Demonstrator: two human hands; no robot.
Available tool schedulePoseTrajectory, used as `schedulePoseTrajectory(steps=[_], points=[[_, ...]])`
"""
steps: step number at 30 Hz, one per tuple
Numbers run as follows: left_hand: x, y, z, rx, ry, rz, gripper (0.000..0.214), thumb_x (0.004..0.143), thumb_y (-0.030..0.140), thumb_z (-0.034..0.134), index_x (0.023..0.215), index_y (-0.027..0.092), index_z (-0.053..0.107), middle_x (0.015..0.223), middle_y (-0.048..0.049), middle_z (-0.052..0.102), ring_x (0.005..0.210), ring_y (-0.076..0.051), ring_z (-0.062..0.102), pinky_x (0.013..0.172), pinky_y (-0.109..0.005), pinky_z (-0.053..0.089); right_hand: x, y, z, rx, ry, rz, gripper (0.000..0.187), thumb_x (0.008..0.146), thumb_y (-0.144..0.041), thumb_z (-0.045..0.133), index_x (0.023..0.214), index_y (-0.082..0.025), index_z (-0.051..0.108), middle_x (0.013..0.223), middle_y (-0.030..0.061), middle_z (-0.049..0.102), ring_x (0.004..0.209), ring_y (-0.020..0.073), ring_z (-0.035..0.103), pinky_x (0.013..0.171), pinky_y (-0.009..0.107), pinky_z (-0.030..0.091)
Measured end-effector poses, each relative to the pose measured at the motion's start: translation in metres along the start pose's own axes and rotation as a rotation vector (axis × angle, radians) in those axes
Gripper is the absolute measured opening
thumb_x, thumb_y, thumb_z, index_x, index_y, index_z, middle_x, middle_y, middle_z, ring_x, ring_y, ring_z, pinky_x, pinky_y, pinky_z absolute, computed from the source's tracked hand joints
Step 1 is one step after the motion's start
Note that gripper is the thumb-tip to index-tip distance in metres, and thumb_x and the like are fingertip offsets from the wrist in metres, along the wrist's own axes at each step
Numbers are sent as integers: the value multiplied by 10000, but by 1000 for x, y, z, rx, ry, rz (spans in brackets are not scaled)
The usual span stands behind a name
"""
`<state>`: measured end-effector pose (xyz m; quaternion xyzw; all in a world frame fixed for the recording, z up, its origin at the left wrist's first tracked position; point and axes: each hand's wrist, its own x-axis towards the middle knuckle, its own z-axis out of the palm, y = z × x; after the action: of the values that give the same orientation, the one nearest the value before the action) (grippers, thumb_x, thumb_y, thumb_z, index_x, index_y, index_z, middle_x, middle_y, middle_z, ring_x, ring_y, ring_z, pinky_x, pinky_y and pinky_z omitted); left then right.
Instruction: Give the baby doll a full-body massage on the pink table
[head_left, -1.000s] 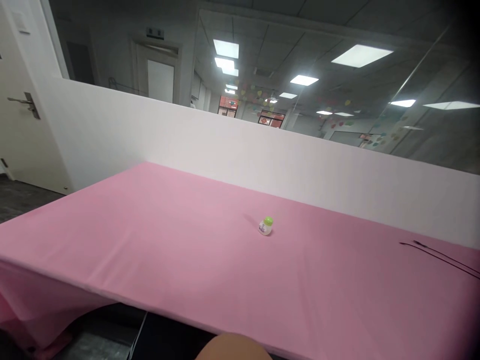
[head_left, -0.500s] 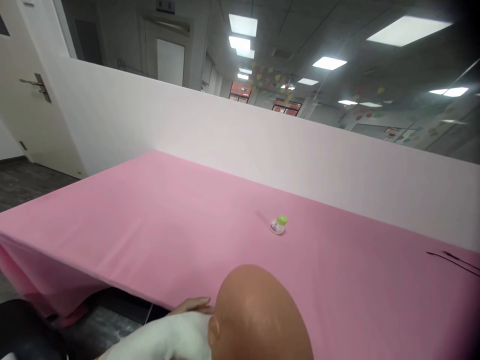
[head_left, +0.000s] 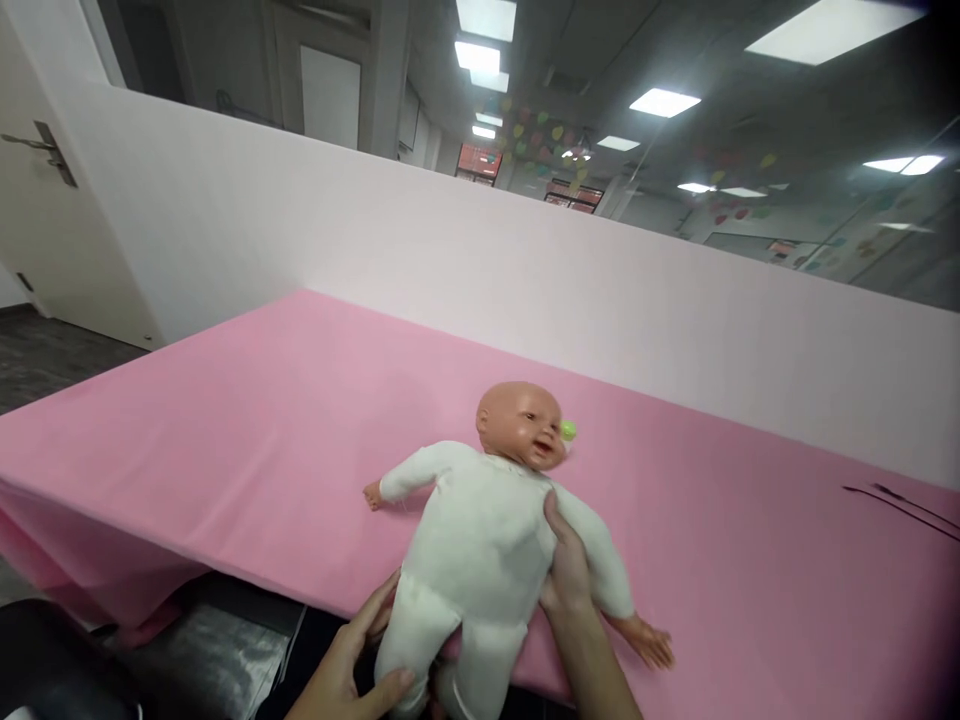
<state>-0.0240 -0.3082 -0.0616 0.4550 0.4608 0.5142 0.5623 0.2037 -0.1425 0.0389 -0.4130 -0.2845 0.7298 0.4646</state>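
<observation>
A baby doll [head_left: 484, 535] in a white suit lies face up on the pink tablecloth [head_left: 247, 440], head toward the far wall, legs over the near edge. My left hand [head_left: 352, 660] is wrapped round the doll's left leg at the table edge. My right hand [head_left: 566, 570] grips the doll's torso at its side, thumb on the chest. A small bottle with a green cap [head_left: 568, 431] stands just behind the doll's head, mostly hidden by it.
A white partition [head_left: 525, 270] runs along the table's far side with glass above. Thin black cables [head_left: 900, 505] lie on the cloth at the far right. A door [head_left: 45, 200] stands at the left.
The doll has come up from below the near edge onto the table and now lies flat. Both hands have come into view holding it. The bottle is now largely hidden behind its head.
</observation>
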Motion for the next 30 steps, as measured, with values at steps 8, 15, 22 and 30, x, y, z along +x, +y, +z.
schedulePoseTrajectory(steps=[8,15,22,30], points=[[10,-7,4,-80,30,-41,960,811,526,798,1616,272,341,1558,-168,505,1379,-393,536,1049,-441,542,84,-7,25,31,20,176,423,998,-505,536,1120,-146,724,1018,117,813,980,264,782,941,381,608],[16,-21,5,-222,91,-11,999,785,520,830,1618,304,323,1493,-173,572,1273,-372,633,1004,-441,578,119,-3,28,-2,-81,128,463,986,-552,535,1143,-154,711,1065,130,804,1034,272,770,962,409,596],[26,-51,3,-269,330,-4,920,655,579,905,1438,197,607,1322,-200,697,1158,-372,706,965,-413,609,133,-4,30,80,-97,151,412,987,-484,568,1170,-137,692,1052,130,807,1009,264,777,963,421,602],[29,-5,11,-136,309,107,700,897,469,738,1518,238,511,1462,-132,617,1327,-326,603,1106,-433,523,147,-5,27,1,11,98,338,988,-483,574,1039,-178,710,913,87,815,876,236,786,892,342,628]])
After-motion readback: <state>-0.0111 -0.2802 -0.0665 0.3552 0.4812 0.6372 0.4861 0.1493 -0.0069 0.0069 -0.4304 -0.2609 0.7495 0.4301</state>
